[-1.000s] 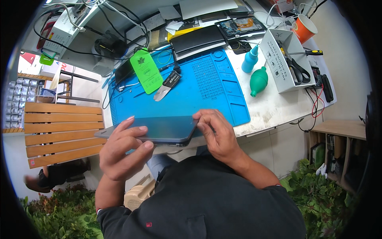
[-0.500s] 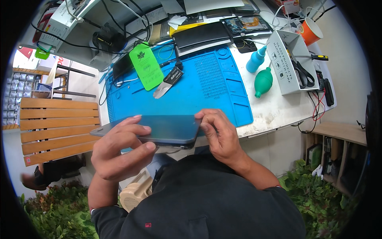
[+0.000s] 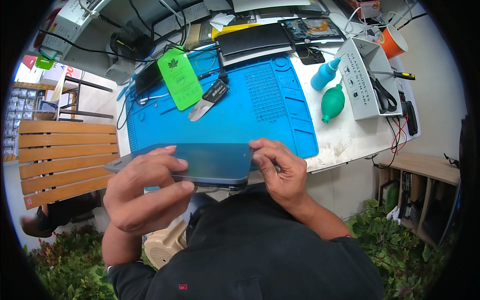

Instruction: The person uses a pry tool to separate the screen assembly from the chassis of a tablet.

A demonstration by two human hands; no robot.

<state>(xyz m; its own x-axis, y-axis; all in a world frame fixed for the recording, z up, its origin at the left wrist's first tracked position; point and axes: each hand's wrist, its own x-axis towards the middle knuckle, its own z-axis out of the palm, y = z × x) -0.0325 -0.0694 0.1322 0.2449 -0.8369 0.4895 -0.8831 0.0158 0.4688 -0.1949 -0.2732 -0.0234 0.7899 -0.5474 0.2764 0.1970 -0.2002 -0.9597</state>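
Observation:
A flat, dark blue-grey tablet (image 3: 215,159) is held level above the near edge of the bench. My left hand (image 3: 145,192) grips its left part, with fingertips on the upper face and along the near edge. At the far right corner, my right hand (image 3: 282,172) pinches the rim between thumb and bent fingers. A darker layer shows under the upper face along the near right edge. The tablet's underside is hidden. Beyond it, on the blue repair mat (image 3: 215,127), lie a thin metal pry blade (image 3: 201,110) with a black handle and a bright green card (image 3: 181,80).
Right of the mat stand a light-blue squeeze bottle (image 3: 325,74) and a green air blower (image 3: 332,104). A white box (image 3: 357,80) holds scissors and a screwdriver. An opened device (image 3: 312,29) lies at the back. A slatted wooden bench (image 3: 67,160) is at the left.
The tablet and my left hand have shifted slightly left in view, and the near edge tilts a little more toward me. Both hands keep their hold.

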